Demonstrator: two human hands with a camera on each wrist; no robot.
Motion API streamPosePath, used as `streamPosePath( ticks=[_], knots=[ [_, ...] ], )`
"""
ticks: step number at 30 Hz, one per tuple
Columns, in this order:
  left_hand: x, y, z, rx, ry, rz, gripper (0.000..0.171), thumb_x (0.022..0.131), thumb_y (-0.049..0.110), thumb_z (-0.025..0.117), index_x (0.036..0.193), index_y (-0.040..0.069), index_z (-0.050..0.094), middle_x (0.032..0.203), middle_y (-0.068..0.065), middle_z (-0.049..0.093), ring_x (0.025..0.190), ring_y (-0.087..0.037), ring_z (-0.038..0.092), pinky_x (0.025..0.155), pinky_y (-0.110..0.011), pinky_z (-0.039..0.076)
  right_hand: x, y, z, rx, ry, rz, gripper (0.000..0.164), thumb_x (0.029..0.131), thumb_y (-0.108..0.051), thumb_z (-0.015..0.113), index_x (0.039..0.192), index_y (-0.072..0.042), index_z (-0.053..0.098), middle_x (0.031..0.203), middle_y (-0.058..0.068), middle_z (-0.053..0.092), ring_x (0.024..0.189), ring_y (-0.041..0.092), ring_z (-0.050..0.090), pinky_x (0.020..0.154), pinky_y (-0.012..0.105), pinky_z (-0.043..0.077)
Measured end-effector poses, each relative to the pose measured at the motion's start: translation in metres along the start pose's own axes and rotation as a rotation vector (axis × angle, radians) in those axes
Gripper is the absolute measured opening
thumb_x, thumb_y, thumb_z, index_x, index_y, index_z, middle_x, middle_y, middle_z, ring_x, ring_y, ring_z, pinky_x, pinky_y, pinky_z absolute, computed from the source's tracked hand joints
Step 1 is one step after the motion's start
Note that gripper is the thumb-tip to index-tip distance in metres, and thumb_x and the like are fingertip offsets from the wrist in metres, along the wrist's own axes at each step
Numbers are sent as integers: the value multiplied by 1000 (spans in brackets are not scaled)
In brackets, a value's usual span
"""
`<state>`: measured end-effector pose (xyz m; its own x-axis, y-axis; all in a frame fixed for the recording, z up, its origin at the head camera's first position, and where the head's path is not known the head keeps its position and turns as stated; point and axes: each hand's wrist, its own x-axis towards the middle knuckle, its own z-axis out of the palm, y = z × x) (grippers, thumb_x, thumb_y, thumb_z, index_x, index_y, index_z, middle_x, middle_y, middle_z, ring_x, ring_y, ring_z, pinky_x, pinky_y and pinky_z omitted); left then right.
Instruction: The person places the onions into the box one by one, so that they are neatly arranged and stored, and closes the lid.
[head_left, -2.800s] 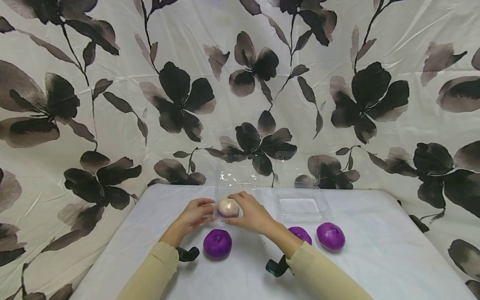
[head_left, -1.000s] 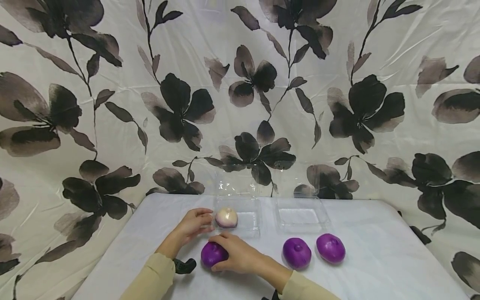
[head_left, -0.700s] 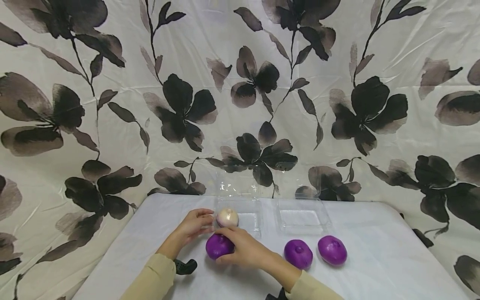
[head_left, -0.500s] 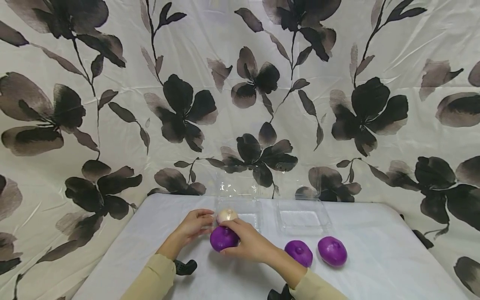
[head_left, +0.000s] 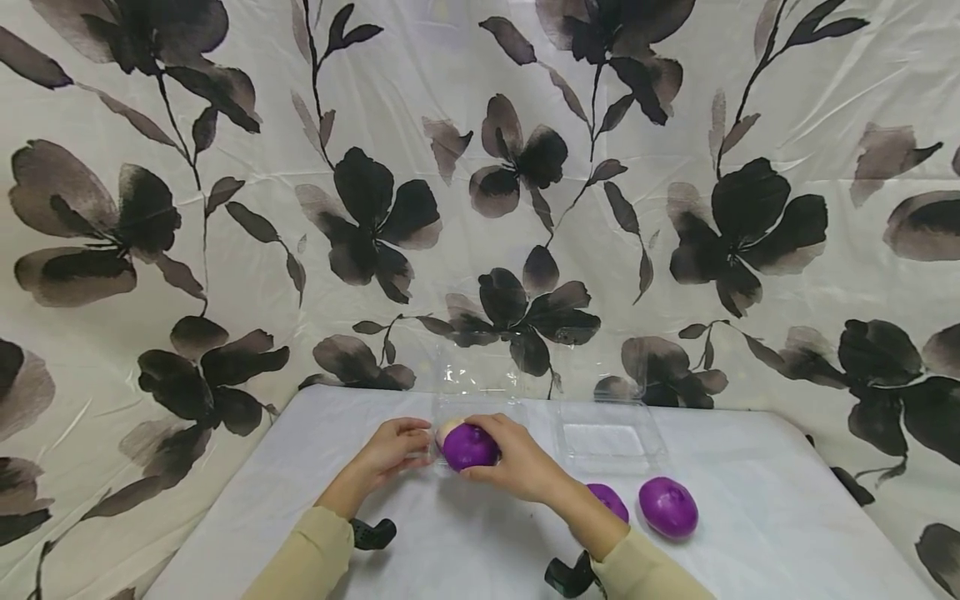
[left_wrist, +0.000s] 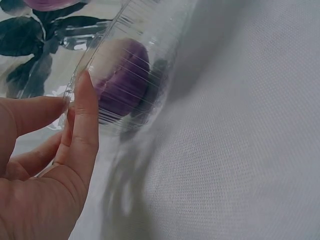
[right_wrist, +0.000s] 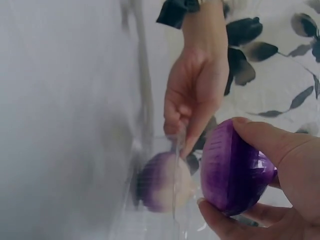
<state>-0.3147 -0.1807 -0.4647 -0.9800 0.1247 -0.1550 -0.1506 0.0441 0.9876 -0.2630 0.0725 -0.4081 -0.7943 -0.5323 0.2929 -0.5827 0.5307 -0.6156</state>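
My left hand (head_left: 390, 450) pinches the left rim of an open clear plastic clamshell box (left_wrist: 85, 57) between thumb and fingers. Inside that box lies a round white-and-purple vegetable (left_wrist: 120, 75), onion-like, against its left side. Held in my right hand (head_left: 522, 462) is a shiny purple onion (head_left: 471, 450), raised over the box's front and partly covering the pale one in the head view. The right wrist view shows thumb and fingertips round this onion (right_wrist: 235, 172), close beside the box wall.
A second open clear clamshell box (head_left: 606, 442) stands to the right at the back of the white-covered table (head_left: 765, 500). Two more purple onions lie right of centre: one (head_left: 609, 500) partly behind the right forearm, the other (head_left: 667, 507) fully visible. A floral cloth (head_left: 510, 133) hangs behind.
My right hand let the pale onion rest in the left box, took the purple onion from in front and lifted it up and rightwards over the box. The left hand stayed at the rim.
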Motion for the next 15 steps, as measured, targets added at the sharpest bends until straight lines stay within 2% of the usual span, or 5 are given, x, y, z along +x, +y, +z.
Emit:
streamPosePath(
  ticks=[8, 15],
  knots=[
    [1, -2, -2, -14, -19, 13, 43, 99, -1, 60, 138, -15, 47, 111, -18, 59, 89, -21, 64, 77, -33, 64, 8, 10, -2, 10, 83, 21, 66, 83, -23, 87, 138, -3, 56, 126, 16, 62, 115, 31, 61, 96, 49, 56],
    [1, -1, -2, -26, -33, 20, 44, 100, -1, 59, 138, -16, 45, 110, -16, 58, 87, -18, 63, 78, -33, 64, 13, 16, -3, -19, 121, 74, 64, 82, -24, 87, 136, -4, 58, 123, 17, 63, 115, 35, 60, 96, 53, 55]
  ],
)
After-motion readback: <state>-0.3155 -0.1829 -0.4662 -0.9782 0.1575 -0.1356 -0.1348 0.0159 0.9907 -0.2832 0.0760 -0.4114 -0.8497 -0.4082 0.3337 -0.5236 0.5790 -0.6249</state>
